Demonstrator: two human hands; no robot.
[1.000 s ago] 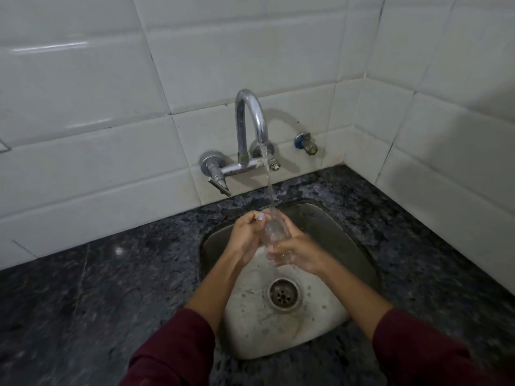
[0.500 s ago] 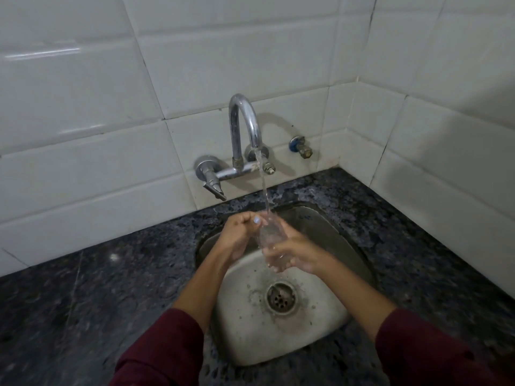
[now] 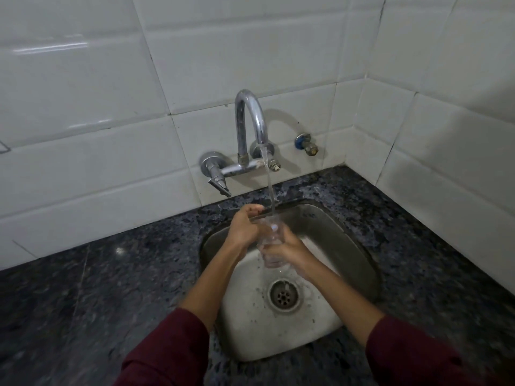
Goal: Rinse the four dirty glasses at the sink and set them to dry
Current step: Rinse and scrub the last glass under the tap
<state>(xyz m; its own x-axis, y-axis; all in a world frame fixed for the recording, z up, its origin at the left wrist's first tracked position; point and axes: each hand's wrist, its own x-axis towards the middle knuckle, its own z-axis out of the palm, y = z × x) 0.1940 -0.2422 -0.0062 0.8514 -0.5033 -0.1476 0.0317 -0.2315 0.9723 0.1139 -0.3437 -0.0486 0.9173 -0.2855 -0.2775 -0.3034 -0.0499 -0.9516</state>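
Note:
A clear drinking glass (image 3: 271,240) is held upright over the steel sink (image 3: 348,246), its mouth under the stream of water falling from the chrome tap (image 3: 250,118). My right hand (image 3: 289,253) grips the lower part of the glass from the right. My left hand (image 3: 245,227) wraps the upper part from the left, fingers curled at the rim. Water spills down from the glass toward the drain (image 3: 284,296). No other glasses are in view.
Dark speckled granite counter (image 3: 97,288) surrounds the sink on the left, back and right. White tiled walls meet in a corner at the back right. A small brass valve (image 3: 306,144) juts from the wall right of the tap. The tap lever (image 3: 218,182) points down-left.
The hands and glass stay under the running water; the left hand's fingers have shifted slightly around the rim. The view has tilted a little.

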